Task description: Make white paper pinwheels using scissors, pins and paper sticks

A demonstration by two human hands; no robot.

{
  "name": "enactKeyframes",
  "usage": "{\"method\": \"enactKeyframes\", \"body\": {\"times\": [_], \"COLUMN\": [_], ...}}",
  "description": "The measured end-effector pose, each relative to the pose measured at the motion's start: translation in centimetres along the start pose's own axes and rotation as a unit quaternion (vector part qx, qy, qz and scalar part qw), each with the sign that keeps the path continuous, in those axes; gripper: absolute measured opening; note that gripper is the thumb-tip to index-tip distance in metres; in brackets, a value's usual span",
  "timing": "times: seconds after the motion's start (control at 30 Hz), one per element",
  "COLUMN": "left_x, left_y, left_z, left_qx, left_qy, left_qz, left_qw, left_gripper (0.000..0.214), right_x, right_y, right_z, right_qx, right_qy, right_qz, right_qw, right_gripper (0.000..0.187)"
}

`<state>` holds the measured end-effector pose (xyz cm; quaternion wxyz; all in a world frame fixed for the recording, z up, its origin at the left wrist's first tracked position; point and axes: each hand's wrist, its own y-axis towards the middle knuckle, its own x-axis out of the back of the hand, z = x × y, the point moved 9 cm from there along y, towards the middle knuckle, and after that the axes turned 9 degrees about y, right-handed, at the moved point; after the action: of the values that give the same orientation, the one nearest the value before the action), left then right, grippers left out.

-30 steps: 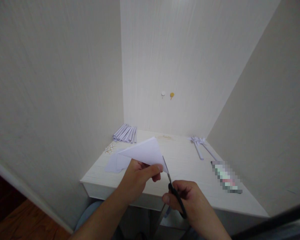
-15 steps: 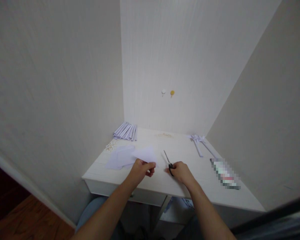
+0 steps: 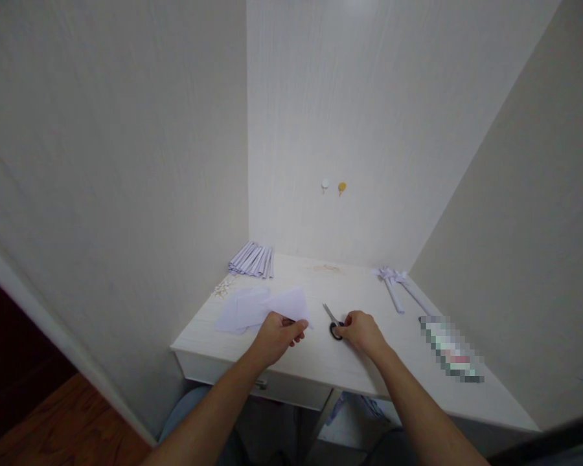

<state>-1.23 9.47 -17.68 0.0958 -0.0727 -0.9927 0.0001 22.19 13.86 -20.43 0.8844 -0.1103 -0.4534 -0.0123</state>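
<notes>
My left hand (image 3: pixel 280 338) is closed on a white sheet of paper (image 3: pixel 287 303), pinched along its near edge between thumb and fingers. That sheet is tilted up and partly overlaps several loose paper sheets (image 3: pixel 240 310) to its left. My right hand (image 3: pixel 362 333) has its thumb and fingers closed at the black handle of a pair of scissors (image 3: pixel 331 315). The blades point away from me and to the left, low over or on the desk; I cannot tell whether they touch it.
The white desk (image 3: pixel 301 362) stands between walls. At back left lie rolled paper tubes (image 3: pixel 252 260), with small pale pieces (image 3: pixel 223 286) nearer me. Tubes joined to folded paper (image 3: pixel 393 285) lie at back right, near a blurred-out flat object (image 3: pixel 451 353). Two hooks (image 3: pixel 342 188) hang on the back wall.
The scissors have come down lower and flatter to the desk with my right hand. My left hand keeps hold of the paper. The whole view has shifted slightly.
</notes>
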Motion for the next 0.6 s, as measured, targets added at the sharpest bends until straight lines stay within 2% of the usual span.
{"method": "enactKeyframes", "body": {"times": [0.13,0.2,0.27,0.37,0.47,0.6], "left_x": [0.2,0.0,-0.6,-1.7,-2.6,-3.0], "left_y": [-0.4,-0.9,-1.5,-2.5,-3.3,-4.0], "left_z": [-0.8,-1.6,-2.4,-3.6,-4.1,-4.4], "left_qx": [-0.007,-0.018,-0.029,-0.041,-0.048,-0.057], "left_qy": [0.016,0.022,0.024,0.027,0.034,0.033], "left_qz": [0.006,0.029,0.068,0.13,0.173,0.195], "left_qw": [1.0,0.999,0.997,0.99,0.983,0.979], "left_gripper": [0.028,0.03,0.03,0.026,0.018,0.013], "right_x": [1.1,1.7,2.0,2.0,2.0,2.4], "right_y": [-1.0,-2.1,-3.6,-6.2,-8.4,-9.7], "right_z": [1.1,2.5,4.5,7.8,9.8,10.3], "right_qx": [0.034,0.062,0.102,0.159,0.182,0.193], "right_qy": [0.103,0.183,0.28,0.411,0.487,0.535], "right_qz": [-0.012,-0.014,0.005,0.063,0.095,0.087], "right_qw": [0.994,0.981,0.954,0.895,0.849,0.818], "right_gripper": [0.021,0.026,0.037,0.05,0.047,0.036]}}
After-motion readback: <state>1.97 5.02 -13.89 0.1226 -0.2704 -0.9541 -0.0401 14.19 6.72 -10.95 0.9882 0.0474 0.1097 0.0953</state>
